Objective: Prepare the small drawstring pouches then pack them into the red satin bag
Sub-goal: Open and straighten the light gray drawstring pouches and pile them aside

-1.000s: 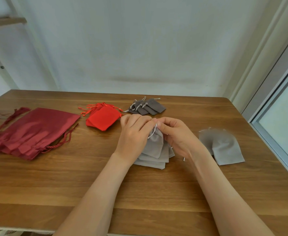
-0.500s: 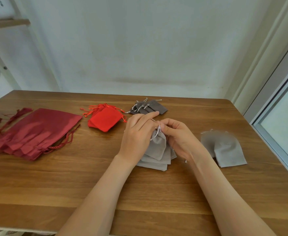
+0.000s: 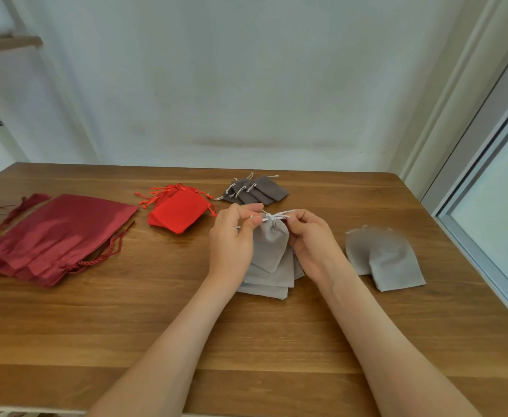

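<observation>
Brown wooden bench [image 3: 96,326] carries everything, sorted by type, which looks like staging. Far left: fanned stack of dark red satin bags [image 3: 60,233] with twisted cords, well apart from the hands, so by my read packing hasn't started. Right side: two flat light grey velvet pouches [image 3: 391,260], overlapping (role unclear, either set aside or waiting). Centre, under the hands: stack of flat light grey pouches [image 3: 270,284], likely the feed pile, kept right below the work for short reach. Behind it: small bright red velvet pouches [image 3: 180,212] and, near them, small dark grey pouches [image 3: 261,191]; no hand on either pile. Then left hand [image 3: 231,239] and right hand [image 3: 312,242] — each pinches one side of the white drawstring [image 3: 276,216] of a single light grey pouch [image 3: 269,245], held up above the stack. Opposite pulls — neck is gathered tight. Step in hand: cinching this one closed.
</observation>
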A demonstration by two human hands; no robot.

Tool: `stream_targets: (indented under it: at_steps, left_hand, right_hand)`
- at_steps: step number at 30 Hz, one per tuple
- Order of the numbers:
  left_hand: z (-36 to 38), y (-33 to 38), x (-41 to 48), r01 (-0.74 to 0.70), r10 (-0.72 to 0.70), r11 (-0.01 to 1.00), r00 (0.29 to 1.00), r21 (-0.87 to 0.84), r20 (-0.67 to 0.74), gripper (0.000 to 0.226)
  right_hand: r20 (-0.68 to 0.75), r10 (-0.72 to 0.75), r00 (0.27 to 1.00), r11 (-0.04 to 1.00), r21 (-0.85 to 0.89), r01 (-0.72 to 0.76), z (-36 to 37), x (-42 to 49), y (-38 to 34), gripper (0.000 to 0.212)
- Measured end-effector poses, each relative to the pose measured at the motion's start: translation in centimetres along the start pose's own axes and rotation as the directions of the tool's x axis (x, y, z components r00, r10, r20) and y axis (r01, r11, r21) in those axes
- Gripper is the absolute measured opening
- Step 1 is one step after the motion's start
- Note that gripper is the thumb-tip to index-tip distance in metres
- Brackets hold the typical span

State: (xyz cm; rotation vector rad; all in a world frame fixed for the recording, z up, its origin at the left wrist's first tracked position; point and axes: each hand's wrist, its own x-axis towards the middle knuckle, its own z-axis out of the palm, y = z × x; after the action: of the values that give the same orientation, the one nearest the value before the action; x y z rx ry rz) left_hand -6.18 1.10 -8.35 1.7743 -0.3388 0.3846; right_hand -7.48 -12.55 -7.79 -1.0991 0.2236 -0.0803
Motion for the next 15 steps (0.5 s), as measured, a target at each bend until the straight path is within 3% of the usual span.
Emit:
stream_targets:
  at_steps: [7,12,15]
  left_hand:
    - [-0.4,0.2,-0.2,-0.016,0.02,0.998,0.997,0.061,-0.072,0.019]
    - [-0.2,1.2,0.0,-0.046,0.038,0.988,0.998,0.145,0.059,0.012]
    - [1.0,3.1,0.0,-0.13,0.108,0.973,0.987,0.191,0.12,0.012]
  right_hand:
    - [-0.075,-0.003,0.997,0.999,-0.032,0.0,0.2,-0.5,-0.1,0.025]
    - [0.014,-0.129,0.991,0.964,-0.23,0.129,-0.3,-1.4,-2.5,0.017]
    - [0.036,-0.12,0.992,0.9,-0.417,0.124,-0.8,-2.7,-4.2,0.018]
